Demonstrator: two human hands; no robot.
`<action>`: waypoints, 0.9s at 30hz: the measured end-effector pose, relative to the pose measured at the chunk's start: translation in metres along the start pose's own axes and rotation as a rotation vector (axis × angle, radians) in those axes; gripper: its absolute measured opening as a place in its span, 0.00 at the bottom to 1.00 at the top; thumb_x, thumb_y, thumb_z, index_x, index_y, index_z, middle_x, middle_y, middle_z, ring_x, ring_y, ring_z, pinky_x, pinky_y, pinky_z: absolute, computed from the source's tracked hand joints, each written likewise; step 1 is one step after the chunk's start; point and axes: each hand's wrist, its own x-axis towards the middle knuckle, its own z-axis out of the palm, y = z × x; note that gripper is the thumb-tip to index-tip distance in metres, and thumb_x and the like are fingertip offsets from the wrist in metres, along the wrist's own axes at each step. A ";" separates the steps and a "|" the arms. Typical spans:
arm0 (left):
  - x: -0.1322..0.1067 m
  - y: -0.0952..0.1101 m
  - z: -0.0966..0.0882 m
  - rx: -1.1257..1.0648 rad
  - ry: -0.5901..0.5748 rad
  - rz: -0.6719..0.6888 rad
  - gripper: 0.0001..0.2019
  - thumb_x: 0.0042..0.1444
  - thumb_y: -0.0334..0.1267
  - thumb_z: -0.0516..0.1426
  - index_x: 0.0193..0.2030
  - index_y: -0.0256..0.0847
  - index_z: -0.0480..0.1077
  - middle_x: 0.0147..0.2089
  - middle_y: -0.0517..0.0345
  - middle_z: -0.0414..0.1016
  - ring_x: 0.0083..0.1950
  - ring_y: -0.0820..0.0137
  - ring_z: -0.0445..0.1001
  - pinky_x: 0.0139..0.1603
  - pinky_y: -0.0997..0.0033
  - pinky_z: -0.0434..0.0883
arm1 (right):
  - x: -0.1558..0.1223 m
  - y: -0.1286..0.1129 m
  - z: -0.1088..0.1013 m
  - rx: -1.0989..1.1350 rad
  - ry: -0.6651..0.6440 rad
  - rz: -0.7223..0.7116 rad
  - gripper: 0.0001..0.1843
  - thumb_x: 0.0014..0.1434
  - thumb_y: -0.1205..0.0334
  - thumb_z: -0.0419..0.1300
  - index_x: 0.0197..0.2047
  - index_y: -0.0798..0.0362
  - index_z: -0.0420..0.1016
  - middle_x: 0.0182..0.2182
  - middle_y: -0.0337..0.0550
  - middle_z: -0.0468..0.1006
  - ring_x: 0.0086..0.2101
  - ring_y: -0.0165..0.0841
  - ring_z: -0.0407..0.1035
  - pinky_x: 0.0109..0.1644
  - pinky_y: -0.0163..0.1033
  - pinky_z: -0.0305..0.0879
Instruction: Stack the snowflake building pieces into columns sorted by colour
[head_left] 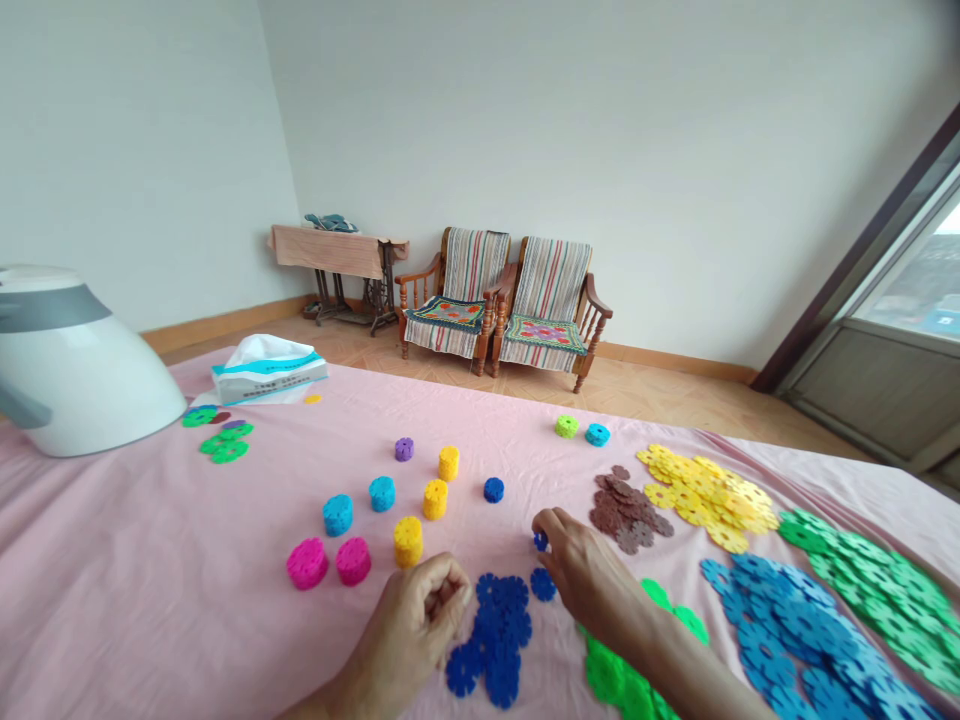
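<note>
My right hand [583, 560] pinches a dark blue snowflake disc [540, 541] at its fingertips, just above the cloth. Below those fingers a loose dark blue disc [543, 585] lies flat. My left hand [412, 620] is closed, thumb against curled fingers; anything inside it is hidden. Between my hands spreads a pile of dark blue snowflake discs [499, 630]. Beyond it stands a short dark blue stack [493, 490]. Left of that are yellow stacks [408, 541], light blue stacks [338, 515], pink stacks [307, 564] and a purple stack [404, 449].
Brown [622, 505], yellow [712, 495], green [877, 565] and blue disc piles [795, 620] lie to the right, with bright green discs [619, 675] under my right forearm. A kettle [90, 370], tissue pack [270, 375] and scattered discs [225, 445] are at left.
</note>
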 end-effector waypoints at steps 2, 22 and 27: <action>0.000 0.000 0.000 0.001 -0.001 0.003 0.15 0.58 0.48 0.51 0.27 0.39 0.62 0.20 0.64 0.64 0.20 0.77 0.62 0.21 0.80 0.59 | 0.003 0.000 -0.001 0.020 -0.003 0.001 0.12 0.55 0.75 0.49 0.41 0.55 0.65 0.34 0.45 0.71 0.34 0.33 0.67 0.35 0.35 0.56; 0.000 -0.001 0.001 -0.001 -0.008 0.012 0.14 0.59 0.46 0.50 0.27 0.39 0.61 0.20 0.65 0.62 0.19 0.78 0.60 0.21 0.80 0.59 | 0.017 0.015 0.001 0.117 0.066 0.106 0.04 0.54 0.68 0.54 0.31 0.56 0.70 0.30 0.43 0.70 0.30 0.31 0.67 0.36 0.33 0.60; 0.000 -0.001 0.001 0.014 -0.001 0.019 0.14 0.59 0.46 0.50 0.27 0.39 0.61 0.20 0.65 0.62 0.20 0.78 0.61 0.21 0.80 0.59 | 0.019 0.020 0.005 0.147 0.073 0.122 0.05 0.52 0.69 0.53 0.30 0.55 0.71 0.30 0.43 0.71 0.31 0.31 0.68 0.37 0.34 0.60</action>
